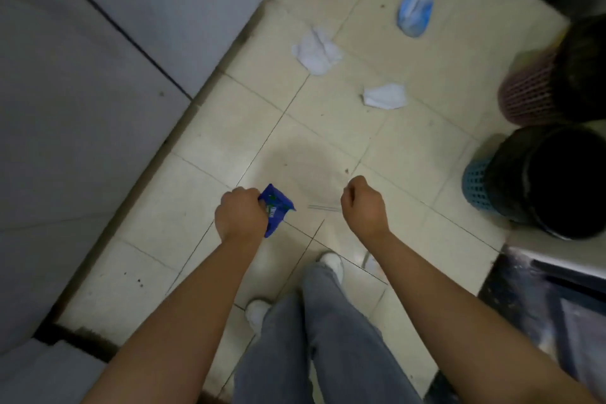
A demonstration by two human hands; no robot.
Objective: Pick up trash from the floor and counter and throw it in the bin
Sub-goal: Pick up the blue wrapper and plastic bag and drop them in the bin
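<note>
At right of frame stood the black-lined bin (557, 180), well apart from both hands. Mid-frame, the left hand (241, 215) was clenched on a blue wrapper (275, 208); the right hand (362, 205) was fisted, apparently empty. Carrying seemed underway; next, the wrapper needed moving rightward over the bin. Tissues (316, 51) lay beyond on the floor.

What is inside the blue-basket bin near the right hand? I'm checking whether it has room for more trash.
The blue-basket bin shows only a black liner and a dark opening. Its contents and fill level cannot be made out in the shadow. The left hand holds a blue wrapper.
</note>
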